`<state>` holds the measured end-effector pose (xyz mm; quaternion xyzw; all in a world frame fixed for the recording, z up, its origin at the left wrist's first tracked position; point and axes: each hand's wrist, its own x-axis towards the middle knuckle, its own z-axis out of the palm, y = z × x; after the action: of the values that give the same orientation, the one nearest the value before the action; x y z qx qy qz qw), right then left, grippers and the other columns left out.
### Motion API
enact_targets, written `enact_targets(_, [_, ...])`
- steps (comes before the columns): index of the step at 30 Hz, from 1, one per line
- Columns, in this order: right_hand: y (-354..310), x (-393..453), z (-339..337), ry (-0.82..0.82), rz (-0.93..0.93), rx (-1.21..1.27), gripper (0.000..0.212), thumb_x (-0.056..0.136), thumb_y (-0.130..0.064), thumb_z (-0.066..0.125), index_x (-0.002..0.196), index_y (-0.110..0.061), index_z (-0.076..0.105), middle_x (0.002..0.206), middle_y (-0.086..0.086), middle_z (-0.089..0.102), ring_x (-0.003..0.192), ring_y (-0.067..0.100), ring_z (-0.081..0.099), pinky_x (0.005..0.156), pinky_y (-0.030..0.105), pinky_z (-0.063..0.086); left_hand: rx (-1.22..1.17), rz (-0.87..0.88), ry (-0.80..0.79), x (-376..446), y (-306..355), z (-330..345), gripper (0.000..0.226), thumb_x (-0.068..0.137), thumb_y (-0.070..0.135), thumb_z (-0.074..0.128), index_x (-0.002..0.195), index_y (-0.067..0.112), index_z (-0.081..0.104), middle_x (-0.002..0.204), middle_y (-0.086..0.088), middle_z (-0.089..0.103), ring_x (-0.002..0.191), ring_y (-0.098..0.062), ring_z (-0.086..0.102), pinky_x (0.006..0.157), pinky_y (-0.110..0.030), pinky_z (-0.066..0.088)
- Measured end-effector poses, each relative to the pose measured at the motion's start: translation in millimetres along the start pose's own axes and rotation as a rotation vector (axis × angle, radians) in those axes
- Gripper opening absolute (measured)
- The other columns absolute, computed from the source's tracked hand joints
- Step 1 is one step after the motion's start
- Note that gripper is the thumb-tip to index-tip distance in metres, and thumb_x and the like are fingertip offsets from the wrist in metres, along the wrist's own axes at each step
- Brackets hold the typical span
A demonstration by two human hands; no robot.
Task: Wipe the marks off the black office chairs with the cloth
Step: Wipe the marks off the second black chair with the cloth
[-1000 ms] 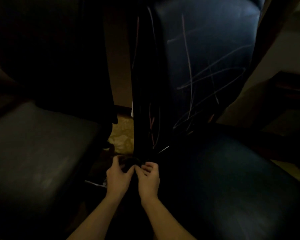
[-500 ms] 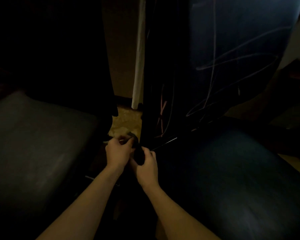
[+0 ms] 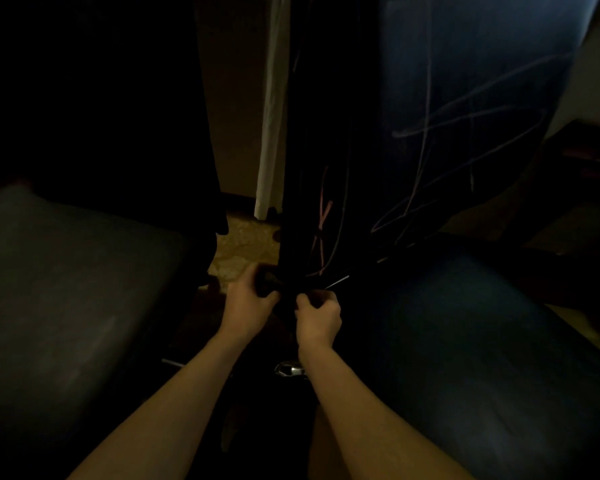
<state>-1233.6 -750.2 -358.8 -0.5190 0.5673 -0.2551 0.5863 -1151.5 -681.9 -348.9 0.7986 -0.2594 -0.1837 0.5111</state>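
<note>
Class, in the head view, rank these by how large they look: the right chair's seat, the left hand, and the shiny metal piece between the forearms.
1. Right chair's seat
2. Left hand
3. Metal piece

You are looking at a right chair (image 3: 482,341) showing smooth, faintly glossy leather-like upholstery; left of it, the other chair's seat (image 3: 66,289) is looking matt, and a small shiny metal fitting (image 3: 288,369) is gleaming.
</note>
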Motion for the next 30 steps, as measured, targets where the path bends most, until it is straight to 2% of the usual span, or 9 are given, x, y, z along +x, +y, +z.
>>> enact_targets(4, [0, 0, 5, 0.008, 0.027, 0.09, 0.015, 0.09, -0.018, 0.066, 0.104, -0.016, 0.063, 0.098, 0.001, 0.066, 0.092, 0.015, 0.064, 0.088, 0.035, 0.055, -0.044, 0.083, -0.007, 3, -6, 6, 0.033, 0.083, 0.006, 0.075, 0.11, 0.02, 0.063, 0.096, 0.02, 0.061, 0.088, 0.021, 0.057, 0.072, 0.0, 0.045])
enact_targets(9, [-10, -1, 13, 0.072, 0.076, 0.12, 0.004, 0.089, -0.018, 0.067, 0.092, -0.016, 0.067, 0.092, 0.003, 0.068, 0.088, 0.018, 0.066, 0.087, 0.039, 0.056, 0.031, 0.151, 0.065, 7, -7, 12, 0.038, 0.08, 0.006, 0.075, 0.117, 0.012, 0.065, 0.096, 0.012, 0.067, 0.093, 0.001, 0.065, 0.075, -0.005, 0.049])
enact_targets(12, [-22, -6, 15, 0.097, 0.051, 0.163, 0.009, 0.089, -0.02, 0.067, 0.095, -0.013, 0.07, 0.091, 0.003, 0.069, 0.088, 0.018, 0.067, 0.084, 0.038, 0.057, 0.027, 0.185, 0.124, 7, 2, 13, 0.035, 0.082, 0.006, 0.074, 0.115, 0.009, 0.064, 0.098, 0.006, 0.069, 0.095, -0.007, 0.067, 0.076, 0.0, 0.045])
enact_targets(15, [-40, -11, 11, 0.108, 0.008, 0.222, 0.011, 0.089, -0.022, 0.068, 0.096, -0.013, 0.069, 0.091, 0.001, 0.069, 0.085, 0.013, 0.066, 0.077, 0.03, 0.056, 0.029, 0.219, 0.189, 11, 23, 10, 0.033, 0.083, 0.002, 0.073, 0.114, 0.004, 0.064, 0.098, 0.005, 0.064, 0.095, -0.007, 0.06, 0.076, 0.008, 0.033])
enact_targets(19, [-62, -14, 7, 0.147, -0.047, 0.229, 0.015, 0.086, -0.028, 0.072, 0.091, -0.015, 0.066, 0.089, 0.004, 0.068, 0.082, 0.016, 0.067, 0.076, 0.033, 0.058, -0.029, 0.275, 0.229, 22, 51, 7, 0.036, 0.082, 0.003, 0.074, 0.116, 0.006, 0.063, 0.1, 0.006, 0.063, 0.094, -0.004, 0.059, 0.075, 0.003, 0.04])
enact_targets(22, [-69, -14, 3, 0.164, -0.064, 0.178, 0.016, 0.086, -0.028, 0.072, 0.091, -0.015, 0.064, 0.089, 0.004, 0.067, 0.081, 0.016, 0.066, 0.077, 0.036, 0.058, -0.026, 0.234, 0.183, 29, 57, 8, 0.046, 0.083, 0.004, 0.073, 0.126, 0.008, 0.058, 0.11, 0.003, 0.061, 0.104, -0.006, 0.056, 0.075, 0.004, 0.039])
enact_targets(26, [-69, -7, -8, 0.159, -0.099, 0.069, 0.012, 0.087, -0.022, 0.071, 0.093, -0.013, 0.064, 0.093, 0.004, 0.066, 0.083, 0.013, 0.064, 0.071, 0.024, 0.054, 0.023, 0.154, 0.119, 37, 50, 16, 0.054, 0.088, 0.006, 0.068, 0.138, 0.012, 0.052, 0.122, -0.005, 0.065, 0.116, -0.017, 0.059, 0.083, -0.005, 0.037])
enact_targets(28, [-70, -4, -13, 0.15, -0.149, 0.014, 0.011, 0.087, -0.021, 0.07, 0.091, -0.013, 0.064, 0.092, 0.003, 0.066, 0.081, 0.012, 0.063, 0.068, 0.022, 0.052, 0.04, 0.125, 0.138, 38, 50, 19, 0.05, 0.089, 0.006, 0.067, 0.137, 0.01, 0.054, 0.119, -0.007, 0.066, 0.113, -0.018, 0.06, 0.075, 0.004, 0.033])
enact_targets(30, [-72, -4, -15, 0.145, -0.198, -0.028, 0.011, 0.087, -0.024, 0.07, 0.085, -0.017, 0.062, 0.089, 0.002, 0.067, 0.078, 0.011, 0.065, 0.067, 0.024, 0.054, 0.045, 0.119, 0.185, 36, 54, 21, 0.043, 0.087, 0.005, 0.069, 0.129, 0.008, 0.061, 0.113, -0.009, 0.069, 0.103, -0.013, 0.06, 0.07, 0.005, 0.034])
